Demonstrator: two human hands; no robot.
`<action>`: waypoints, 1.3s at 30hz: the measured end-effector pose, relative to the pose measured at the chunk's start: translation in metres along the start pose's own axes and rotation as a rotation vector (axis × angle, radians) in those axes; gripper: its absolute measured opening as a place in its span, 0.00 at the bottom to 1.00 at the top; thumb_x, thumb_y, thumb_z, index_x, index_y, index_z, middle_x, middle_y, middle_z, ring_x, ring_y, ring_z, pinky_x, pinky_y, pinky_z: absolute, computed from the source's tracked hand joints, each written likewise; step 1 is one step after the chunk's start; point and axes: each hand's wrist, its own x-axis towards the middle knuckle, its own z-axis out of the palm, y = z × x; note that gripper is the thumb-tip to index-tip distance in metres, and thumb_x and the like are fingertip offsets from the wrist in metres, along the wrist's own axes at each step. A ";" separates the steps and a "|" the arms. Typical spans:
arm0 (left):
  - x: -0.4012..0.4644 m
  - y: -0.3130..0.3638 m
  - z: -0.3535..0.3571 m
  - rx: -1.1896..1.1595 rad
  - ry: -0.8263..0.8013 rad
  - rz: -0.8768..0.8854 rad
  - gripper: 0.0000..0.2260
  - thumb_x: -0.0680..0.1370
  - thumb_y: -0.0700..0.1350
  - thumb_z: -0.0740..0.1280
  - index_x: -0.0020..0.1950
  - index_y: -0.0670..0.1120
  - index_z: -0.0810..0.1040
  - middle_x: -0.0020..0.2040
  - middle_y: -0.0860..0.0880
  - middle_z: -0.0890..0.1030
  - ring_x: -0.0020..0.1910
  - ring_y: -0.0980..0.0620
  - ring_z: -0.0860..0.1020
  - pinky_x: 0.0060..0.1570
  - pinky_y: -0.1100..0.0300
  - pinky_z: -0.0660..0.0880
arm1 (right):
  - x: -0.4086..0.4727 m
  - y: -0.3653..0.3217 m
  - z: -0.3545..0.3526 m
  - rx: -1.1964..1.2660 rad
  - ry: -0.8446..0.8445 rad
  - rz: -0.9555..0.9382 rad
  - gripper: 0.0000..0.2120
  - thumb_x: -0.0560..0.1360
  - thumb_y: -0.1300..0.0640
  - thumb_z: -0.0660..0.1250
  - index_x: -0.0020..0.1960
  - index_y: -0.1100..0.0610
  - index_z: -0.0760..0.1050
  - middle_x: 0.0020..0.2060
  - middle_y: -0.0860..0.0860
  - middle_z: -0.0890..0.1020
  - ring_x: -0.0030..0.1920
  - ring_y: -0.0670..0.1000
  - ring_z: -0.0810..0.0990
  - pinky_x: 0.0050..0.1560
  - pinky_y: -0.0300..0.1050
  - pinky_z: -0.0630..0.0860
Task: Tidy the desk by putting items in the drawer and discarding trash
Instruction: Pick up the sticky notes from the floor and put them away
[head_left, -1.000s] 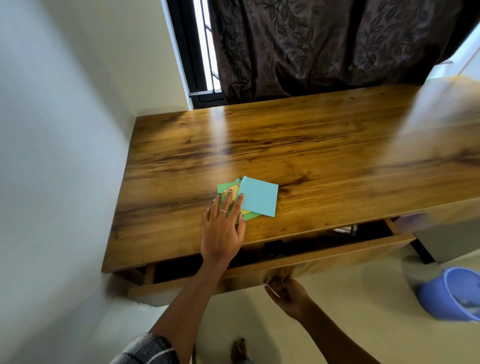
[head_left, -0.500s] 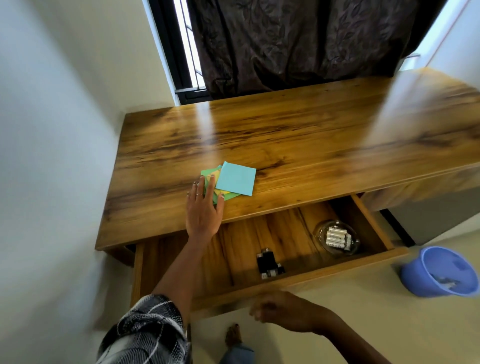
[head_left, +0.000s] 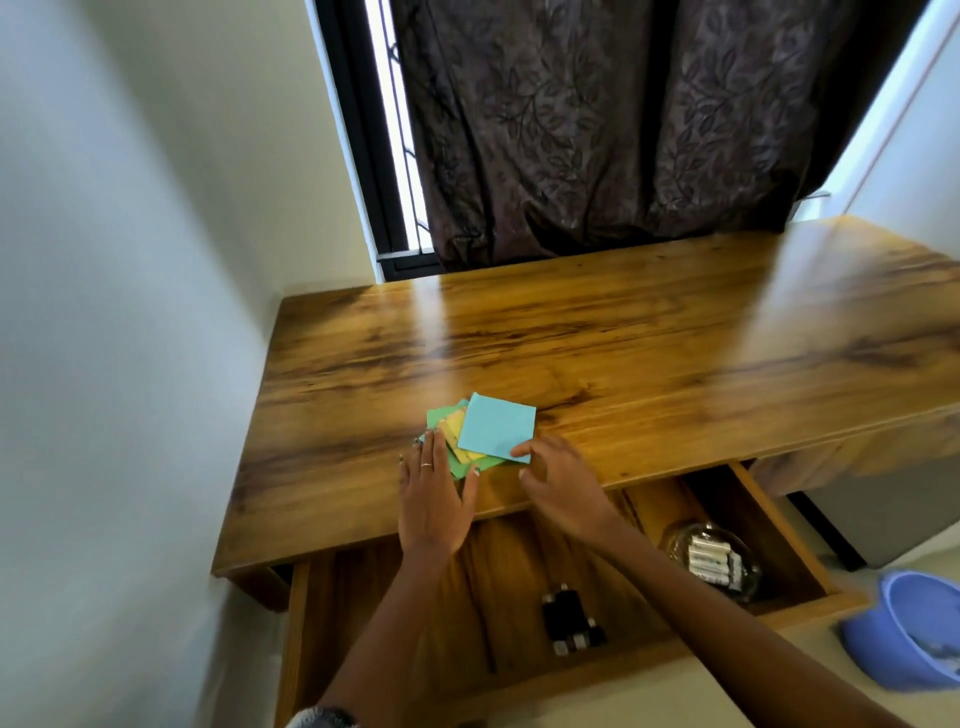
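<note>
Both forearms reach out over the open drawer (head_left: 363, 613) to the front edge of the wooden surface (head_left: 597, 353). Left hand (head_left: 434, 499) lies flat, palm down, fingers straight and spread, tips resting on the near-left part of the fanned sticky notes (head_left: 483, 434); ring on one finger. Right hand (head_left: 563, 483) is at the notes' near-right corner, fingers loosely bent and touching the blue top sheet; whether they pinch it, cannot tell.

Half a second ago the right hand was down at the drawer front; now it has come up to the notes. Left hand stays on them.

Drawer holds a black binder-clip cluster (head_left: 569, 621) at middle and a clear container of batteries (head_left: 714, 561) at right, both partly under the right forearm's line. Blue bin (head_left: 906, 631) sits on the floor at right. Beyond the surface hangs a dark patterned curtain (head_left: 613, 130), window frame (head_left: 363, 135) beside it.
</note>
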 end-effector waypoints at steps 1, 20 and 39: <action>0.000 0.000 0.000 0.001 0.007 0.002 0.32 0.79 0.58 0.55 0.77 0.44 0.50 0.77 0.45 0.57 0.76 0.46 0.54 0.75 0.51 0.52 | 0.015 0.001 0.006 -0.085 0.027 -0.011 0.17 0.76 0.58 0.62 0.65 0.54 0.70 0.65 0.51 0.70 0.67 0.50 0.65 0.66 0.41 0.61; 0.003 -0.003 -0.001 -0.210 0.048 -0.031 0.34 0.76 0.64 0.49 0.75 0.45 0.61 0.73 0.47 0.67 0.73 0.48 0.64 0.73 0.53 0.57 | 0.051 0.019 0.016 -0.234 0.191 0.001 0.17 0.80 0.59 0.55 0.68 0.58 0.65 0.41 0.53 0.79 0.35 0.50 0.78 0.33 0.44 0.75; -0.003 -0.060 -0.059 -2.149 -0.334 -0.691 0.44 0.48 0.40 0.84 0.62 0.39 0.72 0.50 0.37 0.82 0.49 0.43 0.82 0.43 0.48 0.81 | 0.042 -0.005 0.070 -0.493 0.056 -0.836 0.17 0.69 0.53 0.63 0.58 0.50 0.73 0.59 0.50 0.80 0.61 0.51 0.77 0.58 0.50 0.76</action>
